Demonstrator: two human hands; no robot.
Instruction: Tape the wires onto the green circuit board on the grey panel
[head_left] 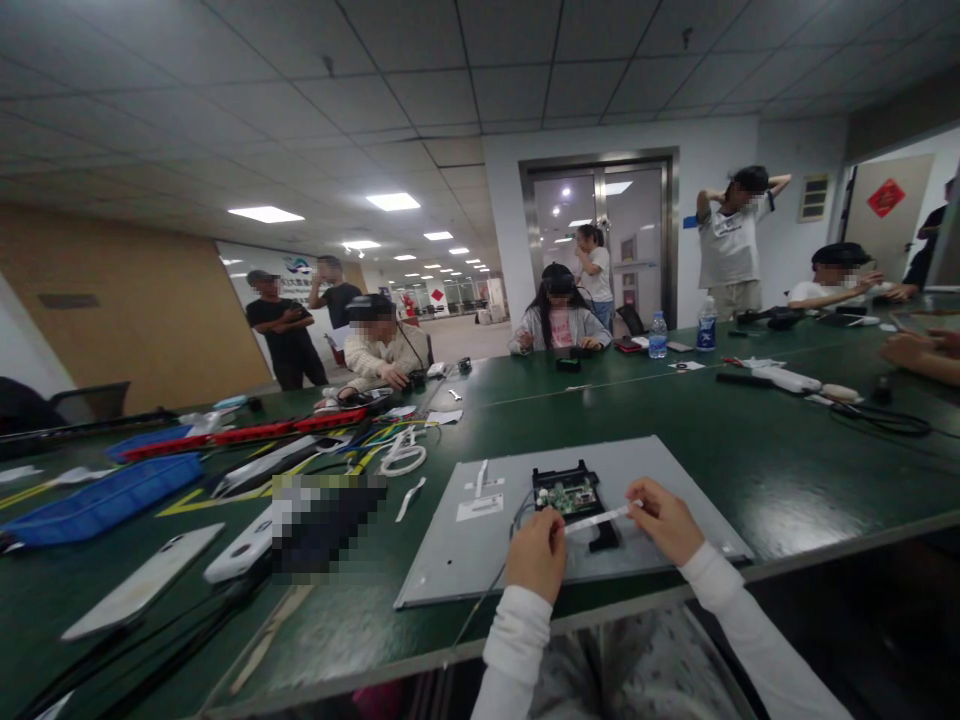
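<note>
A thin white strip (598,520) is stretched between my two hands, one end pinched in each. My left hand (536,555) has thumb and fingers closed on its left end. The right end is between the fingertips of my right hand (666,518). Under the hands lies a flat grey panel (457,565) at the table's near edge. On its middle sits a black plastic frame (568,470) around a green circuit board (574,497), partly hidden behind the strip. A thin cable (487,590) runs from the board's left side past my left hand. White labels (480,508) are on the panel's left part.
Another white strip (410,498) lies left of the panel on the green table (360,630). Further left are a white phone (146,580), a blue tray (105,500), red power strips (247,433) and cables. Bottles (706,325) stand at the back; several people sit or stand beyond.
</note>
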